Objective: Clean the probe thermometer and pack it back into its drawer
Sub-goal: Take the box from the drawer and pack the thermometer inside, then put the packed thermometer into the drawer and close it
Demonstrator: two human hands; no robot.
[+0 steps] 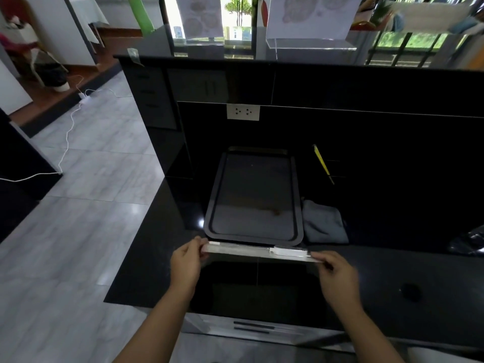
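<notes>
A long clear case (243,250) with the white probe thermometer (289,251) inside it is held level above the black counter, just in front of the tray. My left hand (187,263) pinches the case's left end. My right hand (337,275) pinches its right end. A folded grey cloth (324,224) lies on the counter to the right of the tray. Below the counter's front edge the top of a drawer front (251,327) with dark handle slots shows between my forearms.
A black tray (209,216) sits on the black counter (392,271) behind the case. A yellow pencil-like tool (322,163) lies further back right. A wall socket (243,112) is on the upstand. A black bag (468,242) shows at the right edge. Tiled floor with a white cable (66,142) lies left.
</notes>
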